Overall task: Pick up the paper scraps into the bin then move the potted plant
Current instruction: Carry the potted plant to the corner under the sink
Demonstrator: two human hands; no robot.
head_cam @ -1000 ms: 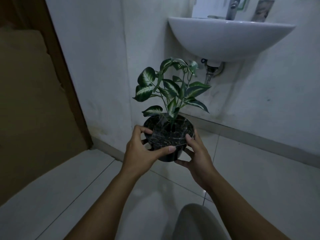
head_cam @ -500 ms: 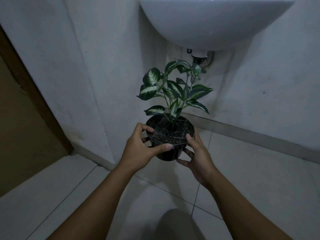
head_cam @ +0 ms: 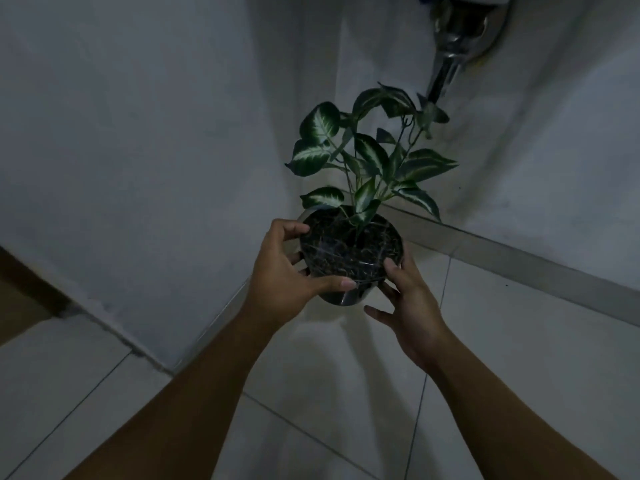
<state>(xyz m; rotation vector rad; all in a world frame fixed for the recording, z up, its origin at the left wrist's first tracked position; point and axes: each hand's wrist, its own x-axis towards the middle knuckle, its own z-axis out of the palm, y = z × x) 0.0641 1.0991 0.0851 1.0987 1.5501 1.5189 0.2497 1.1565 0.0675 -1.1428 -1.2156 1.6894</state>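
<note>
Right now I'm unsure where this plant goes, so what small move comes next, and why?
Probably lower the potted plant to the floor tiles by the wall corner. Both the left hand and right hand hold it in the air, and the drain pipe crowds its top leaves.

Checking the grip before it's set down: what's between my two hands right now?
The head view shows the potted plant between the left hand and right hand, both gripping it.
</note>
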